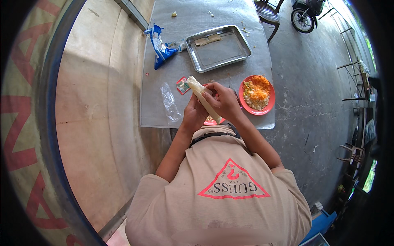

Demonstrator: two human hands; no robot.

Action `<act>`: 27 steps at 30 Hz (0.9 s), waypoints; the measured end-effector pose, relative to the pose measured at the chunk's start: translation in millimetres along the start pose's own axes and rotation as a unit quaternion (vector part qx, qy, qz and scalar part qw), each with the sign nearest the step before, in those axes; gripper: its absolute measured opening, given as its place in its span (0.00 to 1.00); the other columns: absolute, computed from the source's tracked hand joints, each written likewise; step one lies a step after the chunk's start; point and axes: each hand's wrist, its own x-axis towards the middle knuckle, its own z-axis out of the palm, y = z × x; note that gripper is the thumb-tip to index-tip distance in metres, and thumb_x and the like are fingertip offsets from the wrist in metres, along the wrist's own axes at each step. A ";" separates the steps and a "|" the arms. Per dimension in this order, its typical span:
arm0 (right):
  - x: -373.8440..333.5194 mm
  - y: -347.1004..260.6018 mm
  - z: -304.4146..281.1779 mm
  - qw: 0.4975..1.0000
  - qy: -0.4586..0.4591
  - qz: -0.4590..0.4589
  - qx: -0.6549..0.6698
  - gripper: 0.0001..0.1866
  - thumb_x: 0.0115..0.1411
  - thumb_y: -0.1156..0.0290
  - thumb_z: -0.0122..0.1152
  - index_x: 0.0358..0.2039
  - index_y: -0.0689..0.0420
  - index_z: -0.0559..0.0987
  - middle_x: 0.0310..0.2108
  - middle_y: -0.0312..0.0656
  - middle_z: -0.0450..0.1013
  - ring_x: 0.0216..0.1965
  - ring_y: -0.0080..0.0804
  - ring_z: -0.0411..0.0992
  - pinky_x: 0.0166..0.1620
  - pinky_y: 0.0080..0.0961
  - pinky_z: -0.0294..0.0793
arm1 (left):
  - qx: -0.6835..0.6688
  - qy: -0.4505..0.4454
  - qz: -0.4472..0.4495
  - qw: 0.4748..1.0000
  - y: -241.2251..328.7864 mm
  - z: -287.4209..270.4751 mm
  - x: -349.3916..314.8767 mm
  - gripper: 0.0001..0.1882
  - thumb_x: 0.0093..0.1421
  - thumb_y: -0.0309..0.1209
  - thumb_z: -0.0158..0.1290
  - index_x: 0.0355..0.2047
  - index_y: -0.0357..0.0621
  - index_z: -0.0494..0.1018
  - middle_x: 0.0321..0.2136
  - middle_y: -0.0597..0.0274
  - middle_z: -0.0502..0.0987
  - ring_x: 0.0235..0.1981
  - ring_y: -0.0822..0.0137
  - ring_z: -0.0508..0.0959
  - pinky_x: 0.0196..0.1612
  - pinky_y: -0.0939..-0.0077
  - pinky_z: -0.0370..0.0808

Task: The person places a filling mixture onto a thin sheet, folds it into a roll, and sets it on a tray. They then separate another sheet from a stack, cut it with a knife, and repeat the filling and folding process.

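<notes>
- Pale wrapper [193,83]: long, folded narrow, up in both hands over the near edge of the metal table [164,74]. It slants, one end toward the far left corner, the other down toward the near edge.
- Left hand [193,114]: under and to the left of the wrapper, fingers curled against it; finger pressure can't be told.
- Right hand [223,100]: from the right, thumb and fingers pinching the wrapper about midway; some fingertips hidden.
- Small red plate [218,122]: below the hands at the near edge, mostly covered, some pale bits on it.
- Red-rimmed packet [183,85]: flat, just left of the wrapper's far end.
- Clear plastic bag [169,102]: crumpled, toward the near left corner.
- Large red plate [271,105]: at the right edge, near the near right corner. Holds orange shreds [259,86] and pale crumbly food [256,102].
- Metal tray [223,51]: beyond the hands, mid-table, slightly skewed. Two flat brown pieces [208,39] lie end to end along its far side.
- Blue bag [162,49]: open, crumpled, by the left edge, left of the tray.
- Chair [267,12]: beyond the right edge, toward the far end; motorbike [303,19] past it.
</notes>
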 end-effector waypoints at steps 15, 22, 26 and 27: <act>10.5 21.8 -26.6 0.969 -0.204 0.133 0.037 0.20 0.60 0.62 0.67 0.44 0.66 0.77 0.33 0.40 0.77 0.34 0.21 0.74 0.38 0.23 0.74 | 0.076 -0.022 -0.072 0.994 1.3 -3.9 -2.9 0.28 0.73 0.52 0.28 0.64 0.49 0.59 0.56 0.58 0.71 0.56 0.62 0.74 0.57 0.59 0.74; 5.0 30.6 -35.7 0.943 -0.251 0.183 0.124 0.25 0.59 0.58 0.68 0.47 0.66 0.76 0.36 0.40 0.77 0.36 0.23 0.74 0.40 0.23 0.74 | 0.100 0.004 -0.058 0.993 1.6 0.1 -0.1 0.31 0.72 0.55 0.29 0.63 0.47 0.60 0.57 0.56 0.71 0.56 0.58 0.74 0.57 0.54 0.71; 0.3 34.9 -39.7 0.940 -0.258 0.173 0.137 0.24 0.59 0.58 0.67 0.46 0.66 0.77 0.35 0.39 0.77 0.36 0.21 0.73 0.41 0.23 0.73 | 0.092 0.010 -0.056 0.994 1.5 -4.0 1.6 0.31 0.72 0.56 0.30 0.63 0.47 0.60 0.57 0.56 0.71 0.56 0.58 0.74 0.57 0.54 0.71; 0.5 35.8 -38.5 0.942 -0.253 0.177 0.131 0.23 0.60 0.59 0.67 0.46 0.66 0.77 0.34 0.38 0.76 0.36 0.21 0.73 0.40 0.22 0.73 | 0.090 0.020 -0.059 0.994 1.3 -5.1 1.9 0.31 0.72 0.56 0.30 0.63 0.47 0.60 0.57 0.57 0.71 0.56 0.58 0.74 0.57 0.55 0.71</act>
